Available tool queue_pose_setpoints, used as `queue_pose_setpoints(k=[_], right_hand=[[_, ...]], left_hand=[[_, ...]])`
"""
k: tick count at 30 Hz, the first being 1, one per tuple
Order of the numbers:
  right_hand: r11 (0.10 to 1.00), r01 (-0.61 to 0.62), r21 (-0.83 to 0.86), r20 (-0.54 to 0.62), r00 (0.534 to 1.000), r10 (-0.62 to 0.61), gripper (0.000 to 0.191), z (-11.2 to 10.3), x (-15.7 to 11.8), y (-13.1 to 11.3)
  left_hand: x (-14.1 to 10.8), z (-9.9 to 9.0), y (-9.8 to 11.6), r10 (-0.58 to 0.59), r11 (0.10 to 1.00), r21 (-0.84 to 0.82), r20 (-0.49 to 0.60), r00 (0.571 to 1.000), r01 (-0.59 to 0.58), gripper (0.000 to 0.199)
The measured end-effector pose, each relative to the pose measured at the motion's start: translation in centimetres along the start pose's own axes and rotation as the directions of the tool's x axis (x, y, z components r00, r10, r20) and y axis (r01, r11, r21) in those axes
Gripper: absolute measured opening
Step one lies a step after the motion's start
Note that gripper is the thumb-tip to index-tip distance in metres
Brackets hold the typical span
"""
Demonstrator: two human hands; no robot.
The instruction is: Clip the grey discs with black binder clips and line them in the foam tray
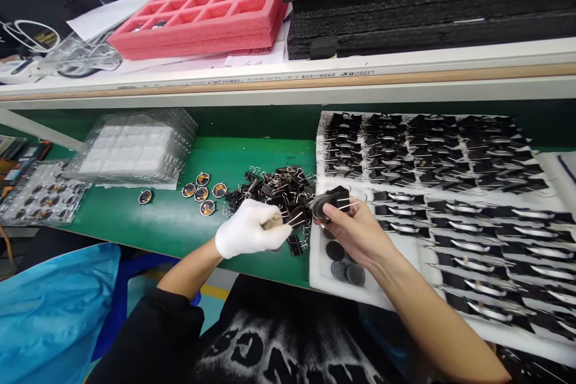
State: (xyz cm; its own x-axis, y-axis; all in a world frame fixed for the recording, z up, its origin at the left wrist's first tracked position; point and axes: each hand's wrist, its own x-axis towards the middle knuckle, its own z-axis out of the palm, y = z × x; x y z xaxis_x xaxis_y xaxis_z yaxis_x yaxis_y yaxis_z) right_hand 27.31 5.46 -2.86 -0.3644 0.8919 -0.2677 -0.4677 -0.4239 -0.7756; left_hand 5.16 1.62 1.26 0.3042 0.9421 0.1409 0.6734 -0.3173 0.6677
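Note:
My left hand (249, 229), in a white glove, pinches a black binder clip (297, 215) by its wire handles, in front of a heap of binder clips (281, 186). Just to the right, my bare right hand (362, 233) grips a round dark disc (320, 206) between thumb and fingers. Another binder clip (341, 197) sits at that disc's far edge; my fingers partly hide how they meet. Beneath this hand, several loose dark discs (334, 251) lie on the white foam sheet (321, 273).
Rows of clipped discs (468, 240) cover the foam at right. Several small round watch-like parts (201, 194) lie on the green bench (166, 225), left of the heap. Clear plastic trays (135, 144) are stacked behind. A shelf edge (252, 87) carries a pink foam tray (198, 42).

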Motion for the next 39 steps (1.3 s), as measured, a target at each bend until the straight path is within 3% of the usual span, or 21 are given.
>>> queue_pose_setpoints(k=[4, 15, 18, 20, 22, 25, 27, 29, 30, 32, 33, 35, 37, 39], right_hand=[[0.999, -0.042, -0.002, -0.014, 0.999, 0.042, 0.04, 0.1, 0.3, 0.1], [0.997, 0.05, -0.052, 0.011, 0.999, -0.05, 0.044, 0.7, 0.1, 0.9], [0.993, 0.114, -0.042, 0.025, 0.993, -0.113, 0.038, 0.5, -0.3, 0.9], [0.971, 0.223, -0.089, 0.084, 0.973, -0.216, 0.033, 0.1, -0.8, 0.3], [0.887, 0.41, -0.213, 0.206, 0.906, -0.369, 0.025, -0.6, -1.5, -0.7], [0.663, 0.647, -0.376, 0.404, 0.759, -0.511, 0.009, -2.4, -2.8, -2.1], [0.622, 0.656, -0.427, 0.362, 0.755, -0.547, 0.026, -4.1, -4.1, -1.8], [0.666, 0.58, -0.469, 0.139, 0.793, -0.594, 0.055, -5.9, -5.7, -0.3], [0.684, 0.536, -0.494, -0.007, 0.784, -0.62, 0.063, -6.7, -6.6, 0.9], [0.661, 0.459, -0.594, -0.237, 0.685, -0.689, 0.058, -7.9, -8.6, 3.9], [0.602, 0.419, -0.68, -0.267, 0.624, -0.735, 0.051, -8.2, -9.5, 5.4], [0.396, 0.343, -0.852, -0.15, 0.565, -0.811, 0.037, -8.2, -11.0, 8.1], [0.171, 0.301, -0.938, 0.032, 0.569, -0.822, 0.032, -7.6, -11.8, 9.8], [0.04, 0.279, -0.959, 0.133, 0.574, -0.808, 0.033, -6.9, -12.0, 10.5]], left_hand=[[0.0, -0.2, 0.3, -0.038, 0.998, -0.051, 0.117, 0.992, 0.044, 0.033], [0.1, 0.0, 0.4, -0.077, 0.997, -0.008, 0.17, 0.982, 0.08, 0.04], [0.1, -0.5, 0.9, -0.088, 0.996, -0.002, 0.171, 0.981, 0.09, 0.031], [0.3, -0.9, 1.6, -0.071, 0.991, -0.092, 0.24, 0.968, 0.095, 0.025], [0.6, -1.0, 2.3, -0.071, 0.944, -0.27, 0.391, 0.918, 0.188, 0.042], [1.4, -0.3, 3.6, -0.113, 0.793, -0.439, 0.575, 0.811, 0.422, 0.058], [2.1, 0.6, 4.4, -0.116, 0.775, -0.451, 0.588, 0.801, 0.443, 0.05], [2.8, 1.8, 5.1, -0.089, 0.825, -0.422, 0.56, 0.824, 0.376, 0.039], [3.1, 2.4, 5.4, -0.079, 0.856, -0.393, 0.541, 0.837, 0.335, 0.035], [3.7, 3.9, 5.8, -0.077, 0.928, -0.285, 0.479, 0.874, 0.238, 0.027], [4.0, 4.7, 6.0, -0.07, 0.962, -0.208, 0.432, 0.899, 0.175, 0.024], [4.6, 6.6, 6.2, -0.013, 1.0, -0.015, 0.348, 0.937, 0.02, 0.018], [5.1, 8.6, 6.3, 0.057, 0.98, 0.161, 0.326, 0.944, -0.115, 0.016], [5.5, 10.4, 6.5, 0.123, 0.93, 0.288, 0.338, 0.933, -0.227, 0.022]])
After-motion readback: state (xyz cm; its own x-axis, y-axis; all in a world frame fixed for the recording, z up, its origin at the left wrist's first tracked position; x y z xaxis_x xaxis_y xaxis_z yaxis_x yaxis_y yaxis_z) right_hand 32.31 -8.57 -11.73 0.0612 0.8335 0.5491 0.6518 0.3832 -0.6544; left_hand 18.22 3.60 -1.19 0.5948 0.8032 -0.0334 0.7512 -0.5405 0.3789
